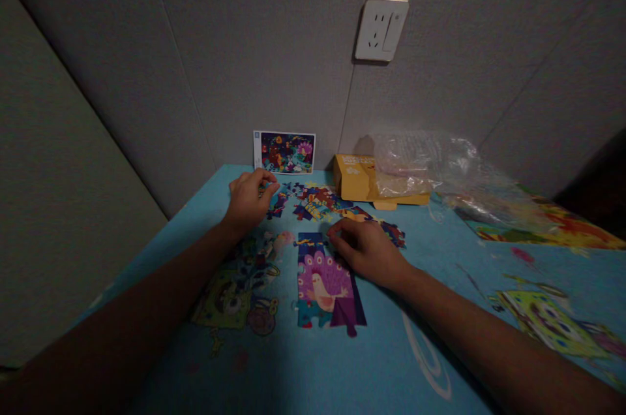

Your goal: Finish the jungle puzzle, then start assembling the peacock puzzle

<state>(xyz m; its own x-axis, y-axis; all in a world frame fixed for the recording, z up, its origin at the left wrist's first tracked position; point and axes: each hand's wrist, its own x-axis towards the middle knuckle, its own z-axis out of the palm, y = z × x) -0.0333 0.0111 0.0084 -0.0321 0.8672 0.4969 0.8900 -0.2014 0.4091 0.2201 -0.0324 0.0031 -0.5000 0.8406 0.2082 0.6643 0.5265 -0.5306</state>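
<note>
A partly joined jigsaw puzzle section (pixel 320 284) lies flat in front of me, showing a pink and purple peacock with a dark blue strip above. My right hand (pixel 369 248) rests at its upper right edge, thumb and forefinger drawn together by the blue strip; anything between them is too small to make out. Farther back on the left, my left hand (pixel 250 198) is curled with thumb and forefinger close together, beside a few loose puzzle pieces (pixel 278 205). Its fingers hide whatever they may hold. A heap of colourful puzzle pieces (pixel 320 201) spreads between and beyond both hands.
A picture card (pixel 284 153) of the puzzle leans against the wall. Right of it lie a yellow box (pixel 356 181) and a crumpled clear plastic bag (pixel 425 157). A colourful sheet (pixel 562 222) lies at the right. The blue cartoon-print cloth (pixel 391 363) covers the table.
</note>
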